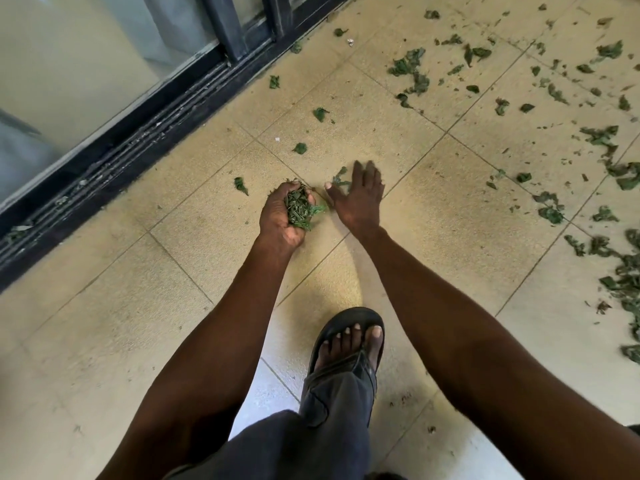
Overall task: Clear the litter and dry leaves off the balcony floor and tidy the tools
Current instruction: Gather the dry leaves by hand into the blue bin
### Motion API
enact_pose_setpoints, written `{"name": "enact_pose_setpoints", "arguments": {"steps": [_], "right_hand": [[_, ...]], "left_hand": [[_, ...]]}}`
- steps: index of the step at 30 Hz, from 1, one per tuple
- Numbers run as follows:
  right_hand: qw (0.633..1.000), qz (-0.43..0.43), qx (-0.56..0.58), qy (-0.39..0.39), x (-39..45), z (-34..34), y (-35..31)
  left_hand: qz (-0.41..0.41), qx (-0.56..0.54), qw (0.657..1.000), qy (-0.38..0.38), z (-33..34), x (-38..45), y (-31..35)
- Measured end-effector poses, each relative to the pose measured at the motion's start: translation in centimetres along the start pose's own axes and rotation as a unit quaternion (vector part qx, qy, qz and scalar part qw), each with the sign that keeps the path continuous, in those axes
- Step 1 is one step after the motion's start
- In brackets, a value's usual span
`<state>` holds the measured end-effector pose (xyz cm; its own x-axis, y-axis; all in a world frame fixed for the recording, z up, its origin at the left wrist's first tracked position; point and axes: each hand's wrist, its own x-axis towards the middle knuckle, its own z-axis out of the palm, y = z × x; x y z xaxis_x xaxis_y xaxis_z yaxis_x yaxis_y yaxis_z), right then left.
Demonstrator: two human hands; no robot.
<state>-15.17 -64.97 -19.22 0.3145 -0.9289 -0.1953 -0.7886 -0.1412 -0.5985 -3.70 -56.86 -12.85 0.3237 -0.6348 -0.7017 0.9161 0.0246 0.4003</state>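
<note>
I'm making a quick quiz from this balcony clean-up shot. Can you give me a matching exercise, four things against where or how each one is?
Column 1:
1. left hand
2. right hand
3. sandal
4. door track

Column 2:
A. runs along the floor's upper left edge
B. cupped around a bunch of leaves
C. on a foot, bottom centre
D. fingers spread flat over a leaf on the tiles

Pairs: 1-B, 2-D, 3-C, 4-A

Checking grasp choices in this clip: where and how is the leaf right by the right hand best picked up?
The leaf lies crumpled on the tile just beside the open right hand, between thumb and fingers. Probably best to pinch its raised, curled middle from above with thumb and forefinger, since it is thin and light; the left hand already grips a handful of leaves.
</note>
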Motion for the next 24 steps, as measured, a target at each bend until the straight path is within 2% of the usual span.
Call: {"name": "enact_pose_setpoints", "arguments": {"steps": [5,10,14,17,22,24], "right_hand": [[0.977,-0.176,-0.072,-0.096,0.7,1.5,-0.7],[0.954,-0.271,-0.055,-0.113,-1.8,2.6,-0.6],[0.939,-0.292,-0.083,-0.159,-3.1,3.2,-1.2],[0.901,-0.397,-0.105,-0.139,-3.7,3.8,-1.0],[0.914,-0.387,-0.082,-0.095,-3.3,2.3,0.5],[0.922,-0.343,-0.098,-0.151,-3.3,0.8,0.7]], "left_hand": [[0.021,-0.027,0.999,0.016,-2.1,0.1,1.9],[0.031,-0.06,0.997,0.041,-3.6,-0.1,3.2],[0.029,-0.074,0.996,0.049,-3.9,-0.7,3.3],[0.03,-0.079,0.995,0.053,-4.1,-1.0,3.2],[0.028,-0.061,0.996,0.06,-4.7,-0.7,2.6],[0.022,-0.05,0.997,0.057,-4.6,-0.8,2.4]]}}
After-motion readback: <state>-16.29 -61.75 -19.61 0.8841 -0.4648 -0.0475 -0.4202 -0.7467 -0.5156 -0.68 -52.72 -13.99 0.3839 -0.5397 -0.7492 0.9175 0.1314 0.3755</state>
